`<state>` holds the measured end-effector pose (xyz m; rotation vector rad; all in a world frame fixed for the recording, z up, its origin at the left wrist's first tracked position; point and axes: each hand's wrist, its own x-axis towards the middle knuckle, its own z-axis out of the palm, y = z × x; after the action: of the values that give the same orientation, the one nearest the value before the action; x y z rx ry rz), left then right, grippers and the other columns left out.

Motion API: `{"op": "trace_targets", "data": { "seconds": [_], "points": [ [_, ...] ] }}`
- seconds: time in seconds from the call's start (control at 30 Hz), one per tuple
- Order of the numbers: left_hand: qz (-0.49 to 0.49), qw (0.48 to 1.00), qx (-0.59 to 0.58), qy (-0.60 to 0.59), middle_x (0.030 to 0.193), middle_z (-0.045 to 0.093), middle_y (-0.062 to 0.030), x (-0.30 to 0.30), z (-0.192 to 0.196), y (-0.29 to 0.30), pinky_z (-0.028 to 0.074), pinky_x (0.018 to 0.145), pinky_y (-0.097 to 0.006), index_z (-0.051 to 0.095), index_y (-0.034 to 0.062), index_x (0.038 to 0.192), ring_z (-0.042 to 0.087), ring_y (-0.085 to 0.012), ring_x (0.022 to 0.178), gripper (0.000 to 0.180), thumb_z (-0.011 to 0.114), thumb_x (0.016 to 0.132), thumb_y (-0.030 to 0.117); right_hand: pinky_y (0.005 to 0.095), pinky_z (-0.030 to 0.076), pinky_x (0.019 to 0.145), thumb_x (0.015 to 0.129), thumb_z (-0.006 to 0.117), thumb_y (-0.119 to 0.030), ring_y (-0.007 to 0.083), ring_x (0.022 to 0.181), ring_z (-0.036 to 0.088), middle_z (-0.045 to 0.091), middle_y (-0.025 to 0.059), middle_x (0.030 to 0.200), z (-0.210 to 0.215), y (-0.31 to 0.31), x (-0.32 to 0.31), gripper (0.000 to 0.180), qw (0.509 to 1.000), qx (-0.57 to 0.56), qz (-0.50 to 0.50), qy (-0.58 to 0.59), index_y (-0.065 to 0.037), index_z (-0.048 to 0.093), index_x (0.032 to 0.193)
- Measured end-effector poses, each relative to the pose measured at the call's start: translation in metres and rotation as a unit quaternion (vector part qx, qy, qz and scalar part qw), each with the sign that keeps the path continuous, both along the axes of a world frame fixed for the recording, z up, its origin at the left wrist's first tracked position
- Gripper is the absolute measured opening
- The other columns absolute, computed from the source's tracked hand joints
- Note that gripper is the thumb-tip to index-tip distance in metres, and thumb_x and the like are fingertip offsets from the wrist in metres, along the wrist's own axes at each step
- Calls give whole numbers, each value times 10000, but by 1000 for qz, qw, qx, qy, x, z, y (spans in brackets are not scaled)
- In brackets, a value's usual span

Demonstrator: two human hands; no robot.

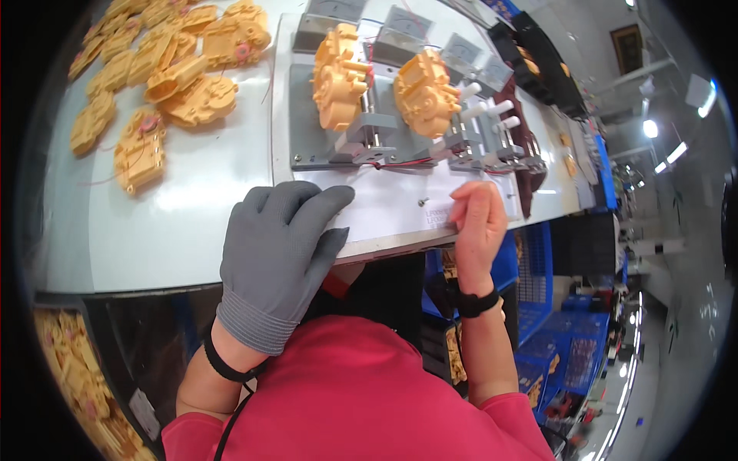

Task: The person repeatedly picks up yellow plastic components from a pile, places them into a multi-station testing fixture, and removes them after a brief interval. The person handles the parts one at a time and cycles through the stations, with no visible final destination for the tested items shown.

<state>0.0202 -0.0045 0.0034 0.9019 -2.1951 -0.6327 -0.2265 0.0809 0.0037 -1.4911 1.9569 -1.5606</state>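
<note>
My left hand (280, 238), in a grey glove, is over the front edge of the white board. Its index finger and thumb are apart with nothing between them. My right hand (478, 219), bare, hangs near the board's front right with its fingers curled together; whatever they may hold cannot be made out. Beyond my hands, a yellow-orange plastic gearbox housing (338, 81) is mounted upright on a grey test fixture (311, 150). A second gearbox housing (425, 96) sits on the fixture to its right. Red and black wires (407, 163) run along the fixture's front.
Many loose housings (157, 65) lie heaped at the far left of the table (192, 230). Grey meters (407, 27) stand behind the fixture, and white-knobbed clamps (492, 111) at its right. A bin of housings (77, 361) is at lower left; blue crates (538, 269) stand at right.
</note>
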Motion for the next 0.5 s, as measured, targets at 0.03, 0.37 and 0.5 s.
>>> {"op": "trace_targets", "data": {
  "seconds": [0.03, 0.37, 0.5],
  "points": [
    [-13, 1000, 5, -3, 1066, 626, -109, 2, 2, -3, 451, 893, -413, 665, 111, 1185, 567, -318, 1005, 368, 722, 822, 132, 215, 360, 593, 1072, 474, -210, 41, 646, 455, 512, -27, 689, 1, -2, 1, 262, 1000, -9, -3, 1, -32, 602, 929],
    [-153, 987, 41, 5, 1211, 579, -185, 25, 8, -8, 438, 995, -431, 599, 36, 1269, 547, -359, 1151, 507, 707, 773, 14, 292, 488, 794, 928, 713, -194, 143, 880, 552, 548, 58, 1012, -8, -7, -8, 429, 998, -61, -27, -4, -67, 478, 1264],
    [-197, 978, 27, -62, 1294, 545, -137, 52, 56, -36, 412, 1034, -396, 537, 14, 1341, 533, -287, 1193, 584, 667, 773, -29, 317, 484, 860, 907, 734, -213, 154, 931, 546, 541, 77, 1122, -8, -16, -9, 562, 995, -92, 28, -8, -120, 461, 1390]
  ]
}}
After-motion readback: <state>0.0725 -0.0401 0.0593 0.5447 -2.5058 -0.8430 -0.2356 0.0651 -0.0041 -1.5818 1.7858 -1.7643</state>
